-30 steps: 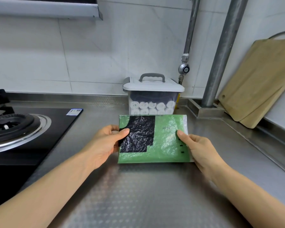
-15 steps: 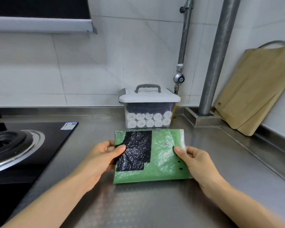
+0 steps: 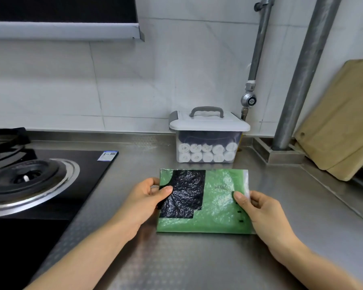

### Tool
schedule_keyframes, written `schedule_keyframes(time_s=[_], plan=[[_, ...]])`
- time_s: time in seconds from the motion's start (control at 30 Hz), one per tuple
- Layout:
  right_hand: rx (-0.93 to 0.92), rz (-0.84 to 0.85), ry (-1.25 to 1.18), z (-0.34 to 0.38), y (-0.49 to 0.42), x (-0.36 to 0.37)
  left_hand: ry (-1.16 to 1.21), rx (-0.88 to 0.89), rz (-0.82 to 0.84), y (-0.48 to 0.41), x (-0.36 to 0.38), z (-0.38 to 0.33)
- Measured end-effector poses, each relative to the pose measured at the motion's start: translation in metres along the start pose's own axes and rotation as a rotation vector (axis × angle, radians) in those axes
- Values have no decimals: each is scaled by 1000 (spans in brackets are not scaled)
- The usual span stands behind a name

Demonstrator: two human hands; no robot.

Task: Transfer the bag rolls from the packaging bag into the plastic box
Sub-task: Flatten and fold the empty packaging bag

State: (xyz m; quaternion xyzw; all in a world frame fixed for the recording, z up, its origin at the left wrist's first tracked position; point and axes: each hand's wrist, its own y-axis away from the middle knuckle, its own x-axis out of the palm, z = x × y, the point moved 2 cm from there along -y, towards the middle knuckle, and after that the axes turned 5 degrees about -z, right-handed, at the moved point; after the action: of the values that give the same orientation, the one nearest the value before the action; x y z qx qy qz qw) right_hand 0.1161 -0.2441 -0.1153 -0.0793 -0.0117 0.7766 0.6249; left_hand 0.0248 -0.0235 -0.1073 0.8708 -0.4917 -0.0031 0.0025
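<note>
Bag rolls (image 3: 206, 152), white, lie stacked inside the lidded plastic box (image 3: 209, 124) at the far side of the steel counter (image 3: 176, 258). Just near of it, the green packaging bag (image 3: 220, 204) is pinched at its left edge by the left hand (image 3: 145, 199) and at its right edge by the right hand (image 3: 260, 210).

The packaging bag (image 3: 218, 204) is thin green plastic film, crinkled and glossy, with a wrinkled black shiny patch. The plastic box (image 3: 208, 147) has clear smooth walls and a matt white lid with a grey handle. The countertop (image 3: 176, 258) is brushed steel with an embossed texture. The cutting board (image 3: 342, 122) is matt pale wood. The hob (image 3: 50, 206) is glossy black glass, and the wall tiles (image 3: 134, 80) are smooth and white.
</note>
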Motion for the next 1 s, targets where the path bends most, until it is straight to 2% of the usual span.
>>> schedule_keyframes(time_s=[0.13,0.4,0.53,1.0], plan=[[-21,12,-13,0,1,2,-37,23,-14,5,-2,-1],[-85,19,10,7,11,7,-118,118,-150,36,-11,2],[-93,64,-8,13,31,27,-83,130,-225,64,-35,2],[-187,492,-74,66,121,181,-25,125,-613,198,-197,-8]])
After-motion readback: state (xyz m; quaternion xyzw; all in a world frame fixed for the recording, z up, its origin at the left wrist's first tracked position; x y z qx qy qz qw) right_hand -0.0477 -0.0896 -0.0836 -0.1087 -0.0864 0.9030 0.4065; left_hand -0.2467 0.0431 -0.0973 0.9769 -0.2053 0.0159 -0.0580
